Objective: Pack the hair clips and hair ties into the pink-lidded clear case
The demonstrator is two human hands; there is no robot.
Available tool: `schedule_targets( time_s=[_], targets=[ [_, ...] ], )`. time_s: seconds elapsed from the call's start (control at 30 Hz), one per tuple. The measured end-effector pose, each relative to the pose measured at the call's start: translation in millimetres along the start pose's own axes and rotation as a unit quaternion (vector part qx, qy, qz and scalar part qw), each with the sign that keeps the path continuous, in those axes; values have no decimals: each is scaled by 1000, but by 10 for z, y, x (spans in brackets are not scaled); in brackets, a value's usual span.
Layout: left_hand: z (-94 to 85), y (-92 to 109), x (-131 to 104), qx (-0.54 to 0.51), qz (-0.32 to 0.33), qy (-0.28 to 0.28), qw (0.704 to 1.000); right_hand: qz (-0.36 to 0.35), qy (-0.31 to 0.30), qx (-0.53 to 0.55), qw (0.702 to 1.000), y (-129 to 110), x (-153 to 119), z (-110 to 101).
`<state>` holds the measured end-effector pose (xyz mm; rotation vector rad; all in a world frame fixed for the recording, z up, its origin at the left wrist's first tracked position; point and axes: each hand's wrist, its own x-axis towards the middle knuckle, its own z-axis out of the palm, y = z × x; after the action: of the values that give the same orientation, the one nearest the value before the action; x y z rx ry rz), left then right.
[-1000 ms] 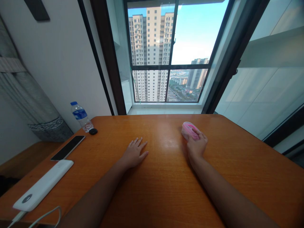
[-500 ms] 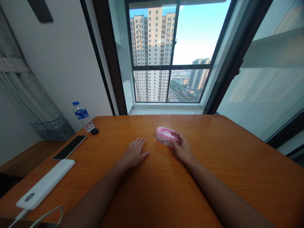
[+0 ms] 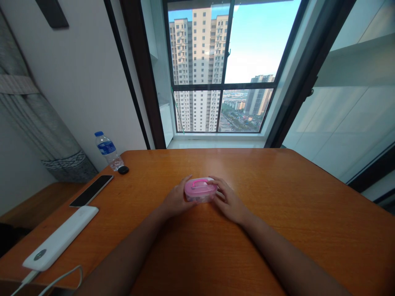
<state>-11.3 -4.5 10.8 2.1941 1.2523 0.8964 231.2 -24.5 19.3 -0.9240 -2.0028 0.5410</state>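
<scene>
A small oval box (image 3: 201, 188) with a pink lid, a brighter pink handle and clear sides is between my two hands over the middle of the wooden table (image 3: 262, 176). My left hand (image 3: 178, 199) wraps round its left end, with the thumb along the near side. At its right end, my right hand (image 3: 227, 199) grips it, fingers over the lid's edge and thumb low at the near side. The box's contents are too small to make out.
On the left stand a water bottle (image 3: 109, 152) and a round black object (image 3: 123, 169). Nearer lie a phone (image 3: 91, 190) and a white power bank (image 3: 61, 238) with a cable (image 3: 66, 274). A window is beyond the table.
The box has moved left and nearer to me with my right hand. My left hand was flat on the table and has now closed on the box's left end.
</scene>
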Motion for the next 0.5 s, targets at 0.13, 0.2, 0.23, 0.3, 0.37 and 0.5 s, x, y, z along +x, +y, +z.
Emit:
schedule_targets(
  time_s=[0.13,0.2,0.23,0.3,0.37,0.5],
  targets=[
    [-25,38,-1,6,5,1,1000,-27,17,-140,990,-74,-6,-7],
    [-39,74,-4,17,15,1,1000,-39,27,-186,981,-99,-9,0],
    [-45,94,-6,23,20,2,1000,-44,32,-203,978,-108,-10,3],
    [-55,134,-11,32,31,7,999,-53,40,-230,971,-116,-8,2],
    [-62,165,-18,45,37,16,998,-61,41,-246,967,-118,-4,-10],
    [-69,202,-32,80,45,35,995,-79,36,-247,965,-112,6,-52]
  ],
)
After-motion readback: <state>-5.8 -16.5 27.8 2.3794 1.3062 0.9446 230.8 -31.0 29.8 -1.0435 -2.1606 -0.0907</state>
